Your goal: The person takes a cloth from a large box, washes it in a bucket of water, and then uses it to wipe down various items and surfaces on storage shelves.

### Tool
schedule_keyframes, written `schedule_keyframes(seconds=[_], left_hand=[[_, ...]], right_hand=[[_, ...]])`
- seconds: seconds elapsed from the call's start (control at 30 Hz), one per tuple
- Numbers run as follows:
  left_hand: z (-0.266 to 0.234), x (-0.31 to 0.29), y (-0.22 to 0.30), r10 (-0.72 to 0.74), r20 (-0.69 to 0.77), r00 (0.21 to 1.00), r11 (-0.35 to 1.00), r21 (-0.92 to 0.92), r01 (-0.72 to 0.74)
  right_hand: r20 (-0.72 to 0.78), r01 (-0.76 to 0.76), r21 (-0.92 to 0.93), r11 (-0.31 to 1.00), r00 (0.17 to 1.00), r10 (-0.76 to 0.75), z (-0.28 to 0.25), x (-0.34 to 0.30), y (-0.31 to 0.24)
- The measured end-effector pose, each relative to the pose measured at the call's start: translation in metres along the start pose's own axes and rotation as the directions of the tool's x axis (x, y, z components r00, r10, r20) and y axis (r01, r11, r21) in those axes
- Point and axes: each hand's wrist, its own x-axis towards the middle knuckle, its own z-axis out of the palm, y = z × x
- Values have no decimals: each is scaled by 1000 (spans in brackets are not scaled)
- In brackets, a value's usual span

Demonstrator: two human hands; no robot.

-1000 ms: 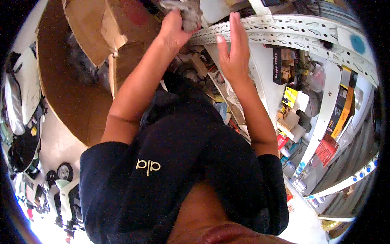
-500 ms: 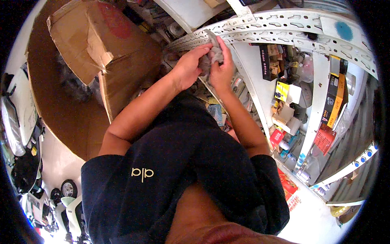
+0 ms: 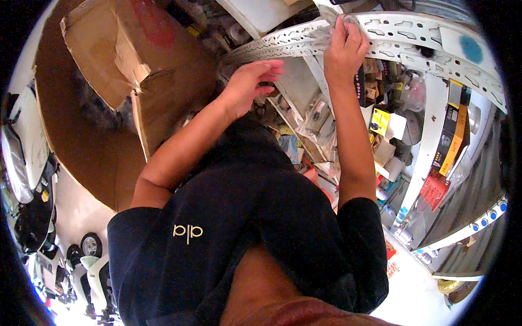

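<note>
My right hand (image 3: 347, 51) is closed on a grey rag (image 3: 324, 33), which bunches up past the fingertips. Hand and rag are at the white perforated metal shelf beam (image 3: 391, 37); the rag appears to lie against it. My left hand (image 3: 251, 87) is held lower and to the left, fingers stretched and apart, with nothing in it. It is nearest to the large brown cardboard box (image 3: 179, 70) on the left. Part of the rag is hidden behind my right fingers.
Shelves on the right hold small boxes, among them a yellow and white box (image 3: 380, 122), and a red plastic basket (image 3: 435, 190). A box flap (image 3: 98, 49) sticks out at the upper left. Scooters and a wheel (image 3: 91, 245) are at the far left.
My right hand has moved up and right to the shelf beam, carrying the rag. My left hand has let go of the rag and stays near its place, fingers now spread.
</note>
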Motion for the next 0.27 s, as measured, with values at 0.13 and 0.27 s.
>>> schedule_keyframes(seconds=[0.13, 0.27], left_hand=[[-12, 4, -5, -29, -45, 999, 999, -25, 28], [-11, 12, -5, -13, -146, 989, 1000, -17, 11]], right_hand=[[158, 52, 127, 991, 985, -72, 8, -14, -9], [481, -395, 468, 790, 864, 146, 4, -49, -39]])
